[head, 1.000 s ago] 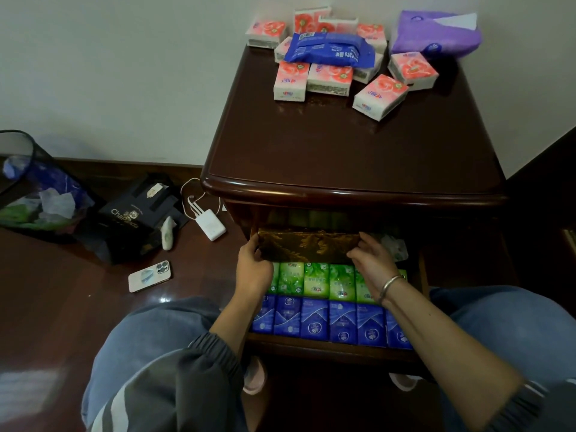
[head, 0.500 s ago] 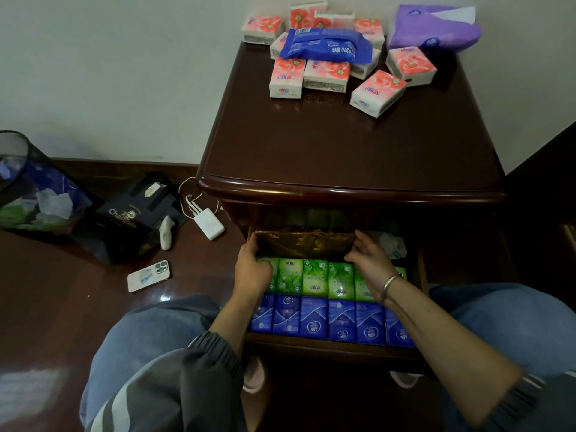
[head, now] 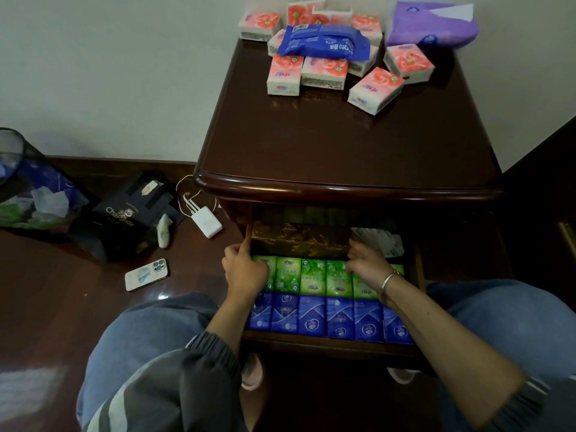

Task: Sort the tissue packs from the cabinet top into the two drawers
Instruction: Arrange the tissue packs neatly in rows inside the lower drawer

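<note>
1. Plainly, both hands are down in the open drawer (head: 327, 349), one at each end of a gold box (head: 299, 241) that lies crosswise at the back. By my reading, holding it at both ends lets it be shifted squarely without upsetting the rows in front.
2. The left hand (head: 246, 272) has its index finger straight up along the box's left end, against the drawer's side, and the other fingers curled under. I cannot tell whether its grip actually pinches the box or only steadies it.
3. The right hand (head: 369, 265) has its fingers curled over the box's right end, so this grip is closed on the box. A bangle sits on that wrist.
4. In front of the box, the green packs (head: 313, 275) stand in a tight row, and the blue packs (head: 339, 319) make a second row nearest the person. Sorting by colour and packing edge to edge looks meant to use the drawer's full width.
5. The task's remaining things, the pink packs (head: 374, 88), lie loosely at the back of the cabinet top (head: 343, 145), by the wall. A blue wipes pack (head: 324, 42) lies across some of them and a purple tissue pack (head: 431, 24) sits to their right.
6. I judge the step in hand to be making room at the back of this drawer, with the pink packs not yet sorted. The second drawer is not clearly in view.
7. The risk is nudging the green row out of line, since both hands rest right over it.
</note>
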The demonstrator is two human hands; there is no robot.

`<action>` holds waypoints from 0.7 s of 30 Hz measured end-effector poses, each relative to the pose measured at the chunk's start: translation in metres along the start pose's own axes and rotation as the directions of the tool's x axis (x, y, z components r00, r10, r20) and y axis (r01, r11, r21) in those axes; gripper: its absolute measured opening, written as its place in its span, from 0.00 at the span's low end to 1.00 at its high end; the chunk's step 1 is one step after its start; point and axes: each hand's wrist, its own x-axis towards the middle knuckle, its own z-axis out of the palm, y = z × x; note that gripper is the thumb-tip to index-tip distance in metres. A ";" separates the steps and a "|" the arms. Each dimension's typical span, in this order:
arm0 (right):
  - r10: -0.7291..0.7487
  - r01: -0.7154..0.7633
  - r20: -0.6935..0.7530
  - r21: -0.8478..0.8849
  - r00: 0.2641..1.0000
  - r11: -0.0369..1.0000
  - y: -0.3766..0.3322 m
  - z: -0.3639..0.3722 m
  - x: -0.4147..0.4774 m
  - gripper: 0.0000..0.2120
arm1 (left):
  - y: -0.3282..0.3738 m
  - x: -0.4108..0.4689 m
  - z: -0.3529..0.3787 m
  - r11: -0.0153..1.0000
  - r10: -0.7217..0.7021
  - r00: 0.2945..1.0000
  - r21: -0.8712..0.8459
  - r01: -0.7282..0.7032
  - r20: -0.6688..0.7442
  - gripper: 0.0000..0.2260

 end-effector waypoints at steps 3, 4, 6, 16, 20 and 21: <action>0.009 -0.010 -0.008 -0.100 1.000 0.995 0.002 0.002 -0.002 0.35 | -0.001 -0.003 -0.001 0.995 0.022 1.000 0.100 -0.022 -0.003 0.31; 0.015 -0.017 -0.015 -0.151 1.000 0.988 0.003 0.002 -0.003 0.36 | -0.002 -0.005 -0.002 0.985 0.037 0.999 0.168 -0.036 -0.005 0.31; -0.005 -0.004 -0.031 -0.284 1.000 0.959 0.003 0.003 -0.003 0.36 | -0.002 -0.009 0.000 0.948 0.067 0.998 0.313 -0.064 0.001 0.33; -0.079 0.048 -0.078 -0.342 0.994 0.939 0.007 0.012 0.002 0.34 | -0.005 -0.020 0.015 0.901 0.148 0.988 0.419 -0.114 -0.049 0.35; -0.075 0.060 -0.088 -0.162 0.993 0.985 0.012 0.010 0.006 0.32 | -0.003 -0.014 0.014 0.939 0.127 0.991 0.329 -0.105 -0.047 0.35; -0.079 0.066 -0.083 -0.148 0.993 0.987 0.012 0.010 0.007 0.32 | -0.004 -0.014 0.014 0.931 0.136 0.990 0.347 -0.110 -0.049 0.35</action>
